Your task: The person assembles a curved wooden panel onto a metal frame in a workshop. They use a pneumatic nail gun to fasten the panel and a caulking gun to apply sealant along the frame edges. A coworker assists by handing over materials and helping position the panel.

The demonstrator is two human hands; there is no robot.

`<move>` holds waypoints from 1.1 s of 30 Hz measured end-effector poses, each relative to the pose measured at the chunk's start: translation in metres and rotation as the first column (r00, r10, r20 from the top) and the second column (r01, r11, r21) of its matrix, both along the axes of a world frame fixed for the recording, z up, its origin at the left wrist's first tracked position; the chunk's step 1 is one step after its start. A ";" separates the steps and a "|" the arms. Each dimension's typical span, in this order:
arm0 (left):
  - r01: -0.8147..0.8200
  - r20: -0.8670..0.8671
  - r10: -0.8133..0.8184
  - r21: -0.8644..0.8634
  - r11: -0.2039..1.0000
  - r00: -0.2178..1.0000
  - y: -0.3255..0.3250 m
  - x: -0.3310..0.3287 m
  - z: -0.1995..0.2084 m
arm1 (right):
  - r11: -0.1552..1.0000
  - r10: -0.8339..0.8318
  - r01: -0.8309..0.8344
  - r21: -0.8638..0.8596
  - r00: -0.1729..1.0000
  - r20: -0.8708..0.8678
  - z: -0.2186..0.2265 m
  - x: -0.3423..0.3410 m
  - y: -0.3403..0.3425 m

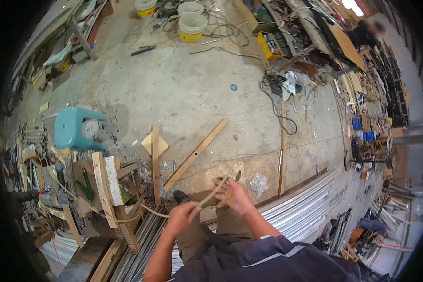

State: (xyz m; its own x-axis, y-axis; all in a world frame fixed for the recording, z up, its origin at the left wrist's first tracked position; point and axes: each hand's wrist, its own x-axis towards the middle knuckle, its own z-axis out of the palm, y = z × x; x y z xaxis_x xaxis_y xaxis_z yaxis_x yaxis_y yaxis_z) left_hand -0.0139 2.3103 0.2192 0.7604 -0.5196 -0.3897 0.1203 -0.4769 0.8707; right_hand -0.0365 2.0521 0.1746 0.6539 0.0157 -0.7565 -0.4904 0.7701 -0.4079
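A thin beige cord or hose (211,194) runs between my two hands, in front of my legs. My left hand (182,217) is closed round it, and from there the cord trails left to the low wooden workbench (91,188). Higher and further right, my right hand (233,195) grips the same cord between its fingers. A short dark-tipped piece (238,175) sticks up beside the right fingers; whether it belongs to the cord I cannot tell. Green-handled pliers (86,182) lie on the workbench.
A teal plastic stool (71,127) lies tipped at the left. Two wooden strips (197,152) (155,160) lie ahead of my feet. Long metal bars (291,199) are stacked right of my legs. Buckets (191,28) stand far ahead; another person (362,35) is at the far right.
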 end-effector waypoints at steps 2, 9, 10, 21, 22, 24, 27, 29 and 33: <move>0.057 -0.059 -0.056 0.009 0.998 0.997 0.000 -0.030 0.018 | 0.991 -0.134 0.131 0.039 0.987 0.087 0.019 0.013 -0.010; 0.153 -0.033 -0.149 0.175 0.973 0.988 0.016 -0.106 0.006 | 0.967 -0.080 0.131 -0.220 0.971 0.227 0.105 0.021 -0.079; 0.173 0.005 -0.177 0.193 0.966 0.984 0.013 -0.109 0.014 | 0.966 -0.018 0.079 -0.246 0.970 0.242 0.121 0.017 -0.077; -0.736 -0.639 0.385 -0.476 0.482 0.666 -0.156 -0.015 0.172 | 0.601 0.771 -0.501 -0.622 0.569 0.287 0.213 -0.051 -0.051; -0.741 -0.648 0.368 -0.522 0.424 0.667 -0.164 -0.012 0.183 | 0.521 0.808 -0.474 -0.710 0.542 0.231 0.209 -0.052 -0.059; -0.687 -0.487 0.487 -0.466 0.557 0.725 -0.173 -0.018 0.207 | 0.336 0.860 -0.402 -0.851 0.499 0.104 0.185 -0.054 -0.077; -0.583 -0.234 0.535 -0.377 0.719 0.811 -0.169 -0.024 0.213 | 0.410 0.794 -0.454 -0.791 0.604 0.064 0.177 -0.052 -0.108; -0.577 -0.151 0.562 -0.333 0.746 0.814 -0.169 -0.031 0.219 | 0.350 0.802 -0.555 -0.755 0.593 -0.065 0.202 -0.045 -0.127; -0.472 0.070 0.514 -0.307 0.827 0.855 -0.166 -0.042 0.220 | 0.206 0.826 -0.463 -0.862 0.554 -0.100 0.205 -0.057 -0.150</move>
